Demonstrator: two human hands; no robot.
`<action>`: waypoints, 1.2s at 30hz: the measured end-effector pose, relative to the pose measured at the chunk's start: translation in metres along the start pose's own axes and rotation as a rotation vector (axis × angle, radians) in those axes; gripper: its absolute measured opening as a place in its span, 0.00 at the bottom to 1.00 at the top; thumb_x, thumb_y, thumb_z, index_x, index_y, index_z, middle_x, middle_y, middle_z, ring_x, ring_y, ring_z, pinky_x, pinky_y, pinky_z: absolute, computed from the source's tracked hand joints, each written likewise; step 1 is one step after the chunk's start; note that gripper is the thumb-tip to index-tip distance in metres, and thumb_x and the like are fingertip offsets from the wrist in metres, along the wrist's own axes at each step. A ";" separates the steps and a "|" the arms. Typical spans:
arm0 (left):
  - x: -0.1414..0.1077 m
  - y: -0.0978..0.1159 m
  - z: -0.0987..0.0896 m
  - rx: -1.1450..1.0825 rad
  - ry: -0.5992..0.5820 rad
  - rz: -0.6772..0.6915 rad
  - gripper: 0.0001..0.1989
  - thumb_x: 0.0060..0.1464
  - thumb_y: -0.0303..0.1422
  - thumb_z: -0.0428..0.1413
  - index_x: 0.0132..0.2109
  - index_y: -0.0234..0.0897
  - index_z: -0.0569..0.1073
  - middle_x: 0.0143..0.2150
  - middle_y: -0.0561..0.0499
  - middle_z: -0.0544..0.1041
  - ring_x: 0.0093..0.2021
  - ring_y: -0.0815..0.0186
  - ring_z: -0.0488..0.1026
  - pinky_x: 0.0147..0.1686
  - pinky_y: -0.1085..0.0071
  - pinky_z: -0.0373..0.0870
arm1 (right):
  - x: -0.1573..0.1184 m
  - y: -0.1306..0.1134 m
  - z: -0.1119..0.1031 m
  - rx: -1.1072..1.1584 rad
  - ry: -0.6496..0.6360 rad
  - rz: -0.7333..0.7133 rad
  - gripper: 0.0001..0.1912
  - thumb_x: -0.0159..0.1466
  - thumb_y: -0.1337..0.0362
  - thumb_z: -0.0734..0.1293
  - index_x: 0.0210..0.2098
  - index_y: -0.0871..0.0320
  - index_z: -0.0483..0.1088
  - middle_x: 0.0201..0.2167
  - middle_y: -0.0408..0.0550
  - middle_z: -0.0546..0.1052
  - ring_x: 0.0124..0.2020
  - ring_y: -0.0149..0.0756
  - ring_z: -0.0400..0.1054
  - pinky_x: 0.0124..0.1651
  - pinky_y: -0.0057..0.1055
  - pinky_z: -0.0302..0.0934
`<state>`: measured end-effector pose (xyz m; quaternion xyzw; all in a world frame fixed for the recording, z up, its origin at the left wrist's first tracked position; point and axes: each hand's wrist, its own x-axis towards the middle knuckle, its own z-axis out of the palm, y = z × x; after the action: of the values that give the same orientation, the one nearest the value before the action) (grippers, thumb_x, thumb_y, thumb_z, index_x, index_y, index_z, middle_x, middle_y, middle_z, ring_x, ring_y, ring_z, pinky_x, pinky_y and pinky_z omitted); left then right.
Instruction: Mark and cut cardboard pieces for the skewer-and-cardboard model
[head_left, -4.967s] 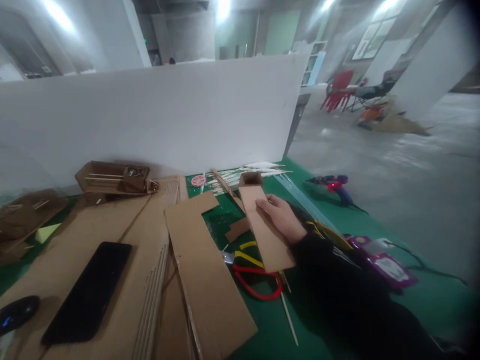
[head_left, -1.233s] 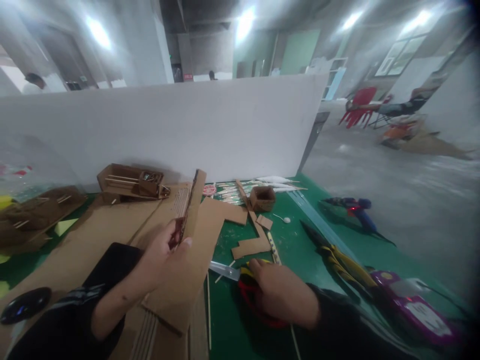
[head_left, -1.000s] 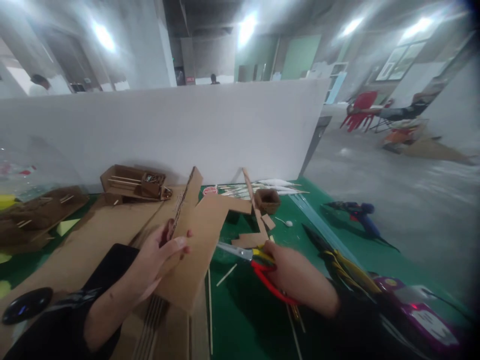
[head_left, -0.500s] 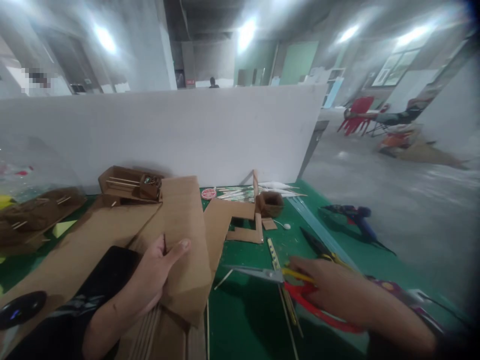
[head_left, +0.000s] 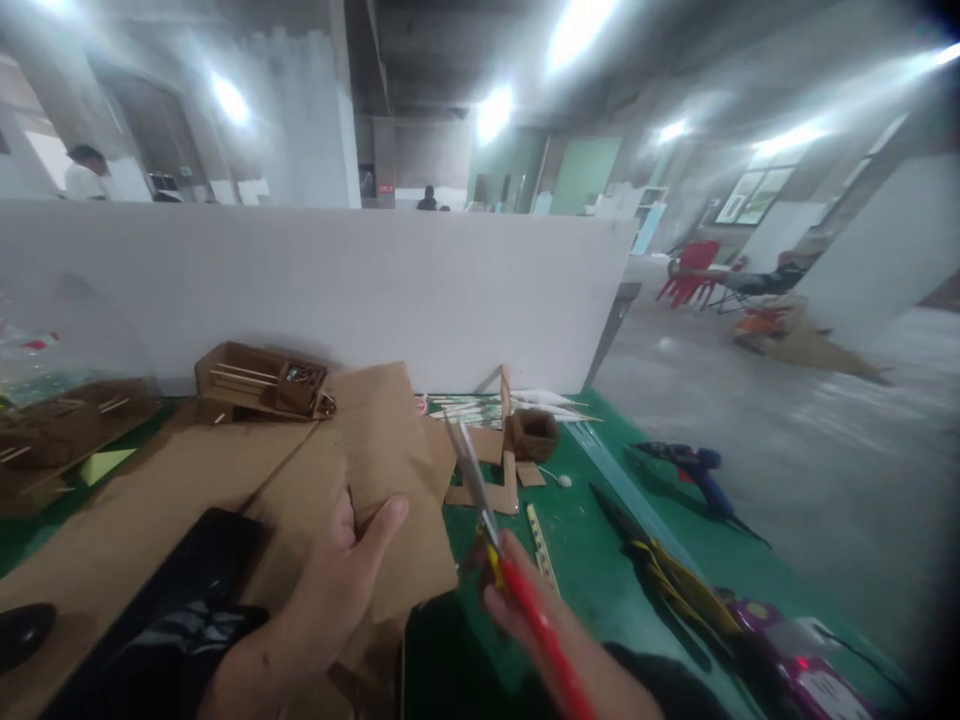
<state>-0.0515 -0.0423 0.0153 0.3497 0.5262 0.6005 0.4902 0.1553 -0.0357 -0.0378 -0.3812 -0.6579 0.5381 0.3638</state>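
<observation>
A bent piece of cardboard (head_left: pixel 394 430) is pinched in my left hand (head_left: pixel 352 570), the thumb lying on its face. My right hand (head_left: pixel 525 590) grips scissors (head_left: pixel 472 470) with red and yellow handles. Their blades point up and away, a little apart, just right of the cardboard's edge, and are slightly blurred. Beyond the blades a cut cardboard frame (head_left: pixel 502 497) lies on the green mat, beside a small open cardboard box (head_left: pixel 534 432). Under my left arm are larger cardboard sheets (head_left: pixel 187 465) and a black object (head_left: pixel 202 560).
At the right lie a yellow-handled tool (head_left: pixel 675 580), a purple device (head_left: pixel 814 670) and a blue glue gun (head_left: pixel 701 475). Cardboard trays with sticks (head_left: pixel 251 380) stand back left. A white partition (head_left: pixel 375 290) closes the far side. Distant people are beyond it.
My right hand has moved left, and the scissors have swung from pointing left to pointing upward. The cardboard in my left hand has shifted right and turned a little. The view has tilted up slightly.
</observation>
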 end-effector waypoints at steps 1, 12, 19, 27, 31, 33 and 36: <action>0.000 0.000 0.002 0.001 0.004 0.015 0.35 0.51 0.45 0.64 0.62 0.36 0.65 0.51 0.42 0.80 0.49 0.53 0.78 0.48 0.62 0.75 | -0.003 0.001 0.009 -0.007 -0.044 0.059 0.34 0.64 0.40 0.64 0.63 0.52 0.60 0.52 0.54 0.73 0.52 0.45 0.70 0.59 0.43 0.63; -0.001 0.001 0.007 0.074 0.025 0.075 0.31 0.52 0.44 0.63 0.59 0.36 0.67 0.47 0.44 0.81 0.47 0.53 0.79 0.45 0.63 0.75 | -0.010 -0.006 0.036 -0.120 -0.032 -0.042 0.29 0.65 0.37 0.57 0.55 0.48 0.67 0.47 0.52 0.76 0.51 0.52 0.69 0.55 0.48 0.65; 0.000 -0.005 0.006 0.118 0.020 0.091 0.31 0.53 0.44 0.62 0.59 0.35 0.66 0.49 0.42 0.80 0.54 0.50 0.75 0.51 0.62 0.72 | -0.010 -0.005 0.044 -0.125 0.008 -0.088 0.33 0.66 0.36 0.54 0.58 0.51 0.64 0.48 0.53 0.75 0.45 0.49 0.71 0.51 0.45 0.66; -0.005 0.001 0.012 0.029 0.060 0.040 0.25 0.51 0.40 0.64 0.53 0.37 0.71 0.40 0.46 0.82 0.51 0.52 0.78 0.52 0.62 0.72 | -0.018 -0.006 0.046 -0.173 0.040 -0.026 0.25 0.68 0.41 0.56 0.60 0.43 0.59 0.47 0.49 0.76 0.47 0.51 0.72 0.52 0.46 0.67; -0.009 -0.002 0.013 -0.017 0.055 0.013 0.29 0.51 0.41 0.64 0.58 0.37 0.69 0.43 0.46 0.82 0.48 0.54 0.79 0.53 0.62 0.72 | -0.012 -0.002 0.050 -0.117 0.021 -0.076 0.31 0.69 0.42 0.54 0.63 0.54 0.56 0.59 0.57 0.71 0.59 0.52 0.65 0.62 0.45 0.60; -0.011 -0.006 0.012 0.014 0.061 -0.013 0.31 0.53 0.42 0.63 0.61 0.37 0.66 0.46 0.44 0.82 0.49 0.54 0.79 0.53 0.62 0.72 | -0.009 -0.003 0.051 -0.103 0.007 -0.100 0.31 0.69 0.41 0.53 0.62 0.56 0.57 0.61 0.59 0.69 0.63 0.50 0.62 0.65 0.43 0.57; -0.012 -0.008 0.011 0.056 0.043 -0.035 0.32 0.55 0.44 0.61 0.62 0.38 0.64 0.52 0.43 0.79 0.53 0.55 0.77 0.52 0.64 0.72 | -0.008 -0.006 0.051 -0.097 0.018 -0.085 0.31 0.69 0.39 0.53 0.60 0.54 0.59 0.58 0.57 0.71 0.62 0.50 0.63 0.64 0.42 0.58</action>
<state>-0.0356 -0.0512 0.0110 0.3408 0.5592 0.5844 0.4791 0.1125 -0.0652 -0.0403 -0.3751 -0.6954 0.4863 0.3732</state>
